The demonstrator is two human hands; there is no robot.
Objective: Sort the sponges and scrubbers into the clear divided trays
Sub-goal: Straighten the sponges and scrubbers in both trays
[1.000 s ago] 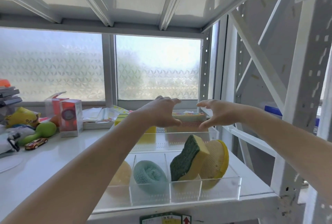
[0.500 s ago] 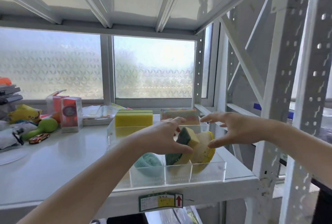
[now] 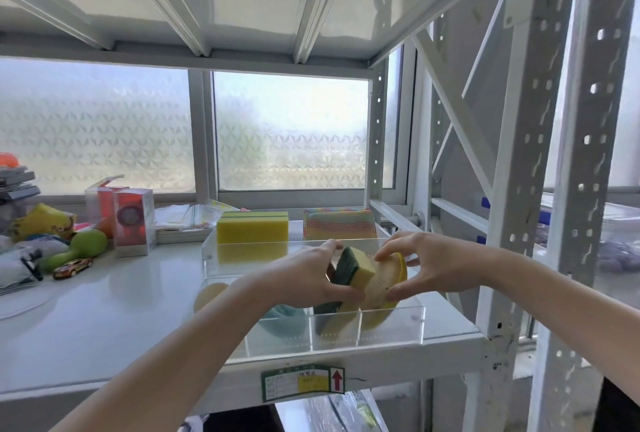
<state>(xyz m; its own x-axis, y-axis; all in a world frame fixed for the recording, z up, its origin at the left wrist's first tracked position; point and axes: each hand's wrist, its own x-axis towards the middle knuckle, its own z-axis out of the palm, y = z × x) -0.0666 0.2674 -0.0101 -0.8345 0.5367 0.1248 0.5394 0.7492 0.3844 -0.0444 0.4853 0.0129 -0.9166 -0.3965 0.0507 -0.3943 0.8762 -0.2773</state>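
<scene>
Green-and-yellow sponge is gripped by the left hand; just right of it, the right hand pinches a tan round scrubber above the clear tray.

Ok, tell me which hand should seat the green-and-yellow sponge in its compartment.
Left. The left hand already grips the green-and-yellow sponge; the right hand holds the round yellow mesh scrubber beside it.

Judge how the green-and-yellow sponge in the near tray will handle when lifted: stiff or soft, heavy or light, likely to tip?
The sponge looks like foam with a scouring face, so probably light and squashy. It leans tilted against the round yellow scrubber, so it may topple if that moves. The left hand holds it and should keep hold: the rough face seems unlikely to slip.
</scene>
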